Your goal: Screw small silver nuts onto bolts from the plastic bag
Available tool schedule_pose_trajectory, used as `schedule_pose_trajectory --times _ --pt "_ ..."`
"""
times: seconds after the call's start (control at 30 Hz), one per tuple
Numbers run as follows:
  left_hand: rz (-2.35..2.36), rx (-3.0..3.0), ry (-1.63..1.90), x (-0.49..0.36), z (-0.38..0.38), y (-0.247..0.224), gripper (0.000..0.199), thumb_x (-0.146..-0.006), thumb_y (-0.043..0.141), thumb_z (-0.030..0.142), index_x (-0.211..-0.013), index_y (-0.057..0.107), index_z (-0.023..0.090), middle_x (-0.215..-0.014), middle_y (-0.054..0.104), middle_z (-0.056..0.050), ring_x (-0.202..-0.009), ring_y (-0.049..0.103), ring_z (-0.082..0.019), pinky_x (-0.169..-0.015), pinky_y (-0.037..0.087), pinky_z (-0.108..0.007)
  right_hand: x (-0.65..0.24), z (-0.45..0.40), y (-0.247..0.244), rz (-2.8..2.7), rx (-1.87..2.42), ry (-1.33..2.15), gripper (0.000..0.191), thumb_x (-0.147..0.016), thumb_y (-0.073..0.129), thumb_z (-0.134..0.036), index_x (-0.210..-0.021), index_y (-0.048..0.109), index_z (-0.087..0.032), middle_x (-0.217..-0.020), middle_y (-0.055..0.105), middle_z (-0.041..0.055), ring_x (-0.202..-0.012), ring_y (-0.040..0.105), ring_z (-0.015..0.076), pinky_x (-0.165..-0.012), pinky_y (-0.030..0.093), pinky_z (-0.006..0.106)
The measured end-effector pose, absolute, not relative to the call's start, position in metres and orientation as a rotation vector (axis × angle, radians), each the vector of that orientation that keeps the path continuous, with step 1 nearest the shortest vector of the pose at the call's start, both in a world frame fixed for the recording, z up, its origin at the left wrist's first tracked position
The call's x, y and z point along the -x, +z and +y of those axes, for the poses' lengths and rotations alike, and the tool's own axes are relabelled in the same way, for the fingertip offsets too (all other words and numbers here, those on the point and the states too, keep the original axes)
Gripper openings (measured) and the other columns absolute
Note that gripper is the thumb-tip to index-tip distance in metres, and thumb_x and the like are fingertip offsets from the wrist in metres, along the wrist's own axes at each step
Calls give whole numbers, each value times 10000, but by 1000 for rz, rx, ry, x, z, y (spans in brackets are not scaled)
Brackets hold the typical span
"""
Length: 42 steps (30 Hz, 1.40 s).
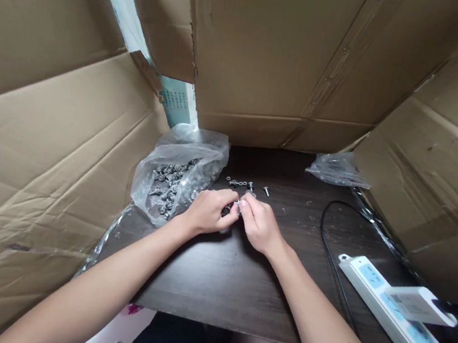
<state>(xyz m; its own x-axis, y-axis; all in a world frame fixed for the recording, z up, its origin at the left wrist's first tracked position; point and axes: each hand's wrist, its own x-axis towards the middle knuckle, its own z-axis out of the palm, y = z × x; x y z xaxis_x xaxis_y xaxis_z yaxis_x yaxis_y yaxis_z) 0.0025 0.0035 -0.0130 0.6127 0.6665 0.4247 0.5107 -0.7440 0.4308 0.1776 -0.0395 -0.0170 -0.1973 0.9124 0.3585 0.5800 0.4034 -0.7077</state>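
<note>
Pinching 1 small bolt [236,208] between both fingertips, I keep my left hand [209,212] and right hand [259,224] together mid-table, just right of the bolt bag [177,179], so supply stays within reach.

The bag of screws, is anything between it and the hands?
Nothing visible. The plastic bag of screws lies open right beside the left hand. Both hands, the right hand too, already pinch a small metal piece together over the dark table.
</note>
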Motion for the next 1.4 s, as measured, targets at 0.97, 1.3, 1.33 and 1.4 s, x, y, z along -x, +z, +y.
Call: schedule_pose_trajectory --times 0.97,1.3,1.33,1.4 --pt "831 -2432 891 -6 6 -20 244 -955 446 272 -726 412 195 -678 504 10 -622 437 -131 -608 307 -280 -177 -39 -16 -1843 1325 451 283 -1023 387 -362 -778 438 -231 -696 535 4 -628 498 162 -632 313 288" --pt "851 -2479 924 -7 4 -18 228 -946 445 254 -731 397 198 -682 484 12 -627 422 -134 -615 298 -289 -176 -37 -20 -1844 1378 427 353 -1041 358 -411 -737 380 -234 -641 482 -3 -570 451 156 -600 275 295" --pt "862 -2478 923 -7 4 -18 229 -943 449 257 -728 395 198 -677 481 13 -624 417 -134 -612 294 -289 -176 -37 -20 -1841 1382 416 340 -1041 358 -406 -748 384 -234 -657 497 1 -586 462 159 -604 278 294" --pt "878 -2480 927 -8 4 -18 226 -931 461 254 -722 395 198 -672 479 15 -620 414 -133 -610 293 -289 -176 -37 -19 -1837 1383 395 315 -1038 353 -389 -764 384 -235 -675 511 5 -600 469 163 -606 280 292"
